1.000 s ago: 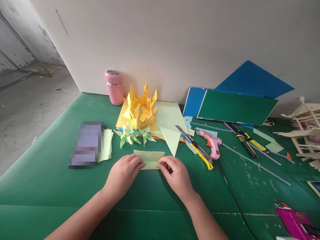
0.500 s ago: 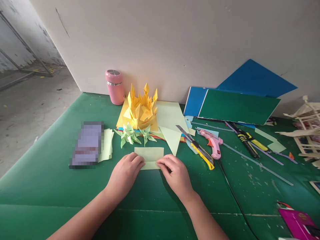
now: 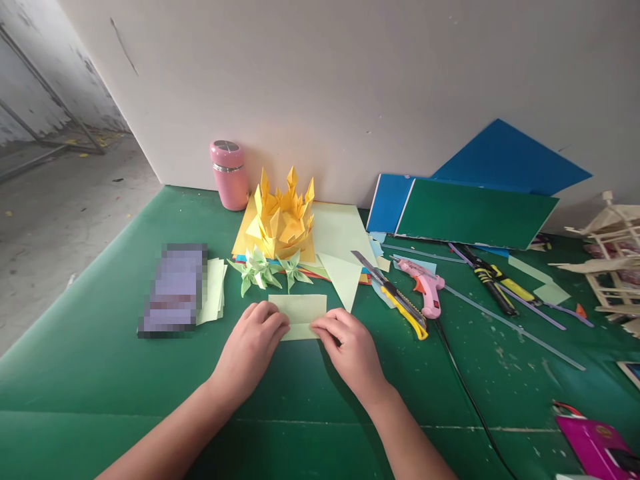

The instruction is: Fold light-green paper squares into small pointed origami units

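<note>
A pale green sheet of paper [image 3: 299, 309] lies flat on the green table with a crease running across its lower part. My left hand [image 3: 257, 340] pinches its left side between thumb and fingers. At the opposite side my right hand [image 3: 347, 341] is closed on the paper in the same way. Just beyond the sheet are light green folded paper flowers [image 3: 260, 268]. Behind those stands a yellow folded paper crown [image 3: 287, 227] on a stack of coloured paper.
To the right lie a yellow utility knife [image 3: 400, 303] with its blade out and a pink glue gun [image 3: 425, 287] with a black cord. A blurred phone-like slab [image 3: 175, 287] rests left beside paper strips [image 3: 213, 290]. A pink flask [image 3: 231, 177] stands at the wall.
My right fingertips have shifted very slightly left along the paper's crease. Otherwise both hands and the things on the table look the same.
</note>
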Tool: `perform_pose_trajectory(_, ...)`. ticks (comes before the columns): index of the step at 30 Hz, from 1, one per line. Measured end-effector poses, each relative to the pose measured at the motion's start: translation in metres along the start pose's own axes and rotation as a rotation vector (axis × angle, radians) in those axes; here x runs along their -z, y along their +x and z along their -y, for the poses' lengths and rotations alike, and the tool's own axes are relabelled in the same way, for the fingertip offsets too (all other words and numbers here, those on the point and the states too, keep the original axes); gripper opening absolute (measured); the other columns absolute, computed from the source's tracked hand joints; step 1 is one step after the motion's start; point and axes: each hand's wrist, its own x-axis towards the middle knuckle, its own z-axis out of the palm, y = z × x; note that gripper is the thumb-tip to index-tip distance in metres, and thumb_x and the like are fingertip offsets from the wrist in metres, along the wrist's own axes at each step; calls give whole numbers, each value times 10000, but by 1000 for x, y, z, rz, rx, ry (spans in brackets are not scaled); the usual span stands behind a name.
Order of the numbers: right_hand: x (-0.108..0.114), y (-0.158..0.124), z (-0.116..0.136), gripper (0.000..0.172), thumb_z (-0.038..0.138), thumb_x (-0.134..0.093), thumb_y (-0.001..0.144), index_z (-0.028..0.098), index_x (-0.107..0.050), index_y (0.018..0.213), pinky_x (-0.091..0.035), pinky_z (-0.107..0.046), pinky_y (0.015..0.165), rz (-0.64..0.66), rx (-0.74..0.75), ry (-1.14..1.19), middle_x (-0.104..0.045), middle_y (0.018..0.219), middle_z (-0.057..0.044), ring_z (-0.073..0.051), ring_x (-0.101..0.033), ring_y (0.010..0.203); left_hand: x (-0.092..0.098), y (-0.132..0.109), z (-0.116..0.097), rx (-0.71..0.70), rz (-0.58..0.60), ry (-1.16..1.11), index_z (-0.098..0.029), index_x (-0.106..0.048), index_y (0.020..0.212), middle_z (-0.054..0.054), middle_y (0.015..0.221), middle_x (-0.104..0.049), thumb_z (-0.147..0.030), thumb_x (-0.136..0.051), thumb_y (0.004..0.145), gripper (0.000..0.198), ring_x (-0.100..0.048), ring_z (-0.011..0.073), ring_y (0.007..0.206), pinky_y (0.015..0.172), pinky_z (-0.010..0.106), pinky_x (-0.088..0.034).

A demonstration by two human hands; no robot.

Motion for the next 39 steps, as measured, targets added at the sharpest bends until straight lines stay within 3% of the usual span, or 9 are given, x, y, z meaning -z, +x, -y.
perform_pose_trajectory(7,1,0,2,256,210,-465,927,205,-687,798,-448,-254,600,7,18,-54,-597,728,-37,-162,-566,674,1,0,-2,-35,31,-1,-184,-608,820,25,772,-592,-178,-387,938,251,-531,175,702,676,307,-484)
perform_pose_trajectory(15,0,1,2,261,227,-468,929,214,-691,793,-451,-246,598,-11,17,-64,-600,721,-34,-160,-577,674,5,-2,-9,-55,248,203,-187,-646,911,45,913,-637,56,-402,790,365,-591,187,766,706,322,-511)
perform_pose_trajectory(18,-1,1,2,258,226,-470,926,212,-690,793,-456,-244,606,-21,14,-69,-603,721,-33,-159,-581,673,8,-6,-20,-74,330,322,-198,-629,1061,52,944,-635,59,-439,741,453,-606,201,775,664,325,-522)
perform_pose_trajectory(20,-1,1,1,256,221,-470,924,211,-690,793,-460,-245,608,-24,10,-72,-606,723,-33,-160,-584,670,9,-10,-27,-97,334,392,-204,-581,1181,52,917,-632,58,-452,724,543,-613,207,771,628,317,-530)
perform_pose_trajectory(26,-1,0,1,228,197,-492,908,206,-691,798,-473,-259,618,-26,-8,-66,-617,734,-36,-170,-596,682,5,-19,-41,-110,331,484,-146,-546,1253,85,932,-647,65,-470,698,599,-623,220,818,690,321,-559)
perform_pose_trajectory(33,-2,0,1,229,188,-492,907,202,-692,795,-465,-258,617,-43,-7,-48,-595,730,-34,-164,-577,680,2,-21,-43,-126,337,523,-113,-516,1297,121,986,-645,7,-514,721,588,-608,248,837,724,356,-553)
perform_pose_trajectory(37,3,-1,4,236,204,-493,914,199,-706,811,-439,-262,610,-91,111,-86,-533,727,-40,-161,-517,683,2,-21,-39,-129,294,513,-122,-543,1272,115,969,-642,-16,-539,711,571,-600,248,833,756,365,-538)
perform_pose_trajectory(39,7,-3,6,227,218,-504,914,211,-714,827,-414,-265,596,-50,191,-126,-517,704,-35,-162,-482,672,2,-21,-37,-133,274,506,-129,-560,1253,110,965,-643,-11,-532,709,557,-597,245,834,763,366,-533)
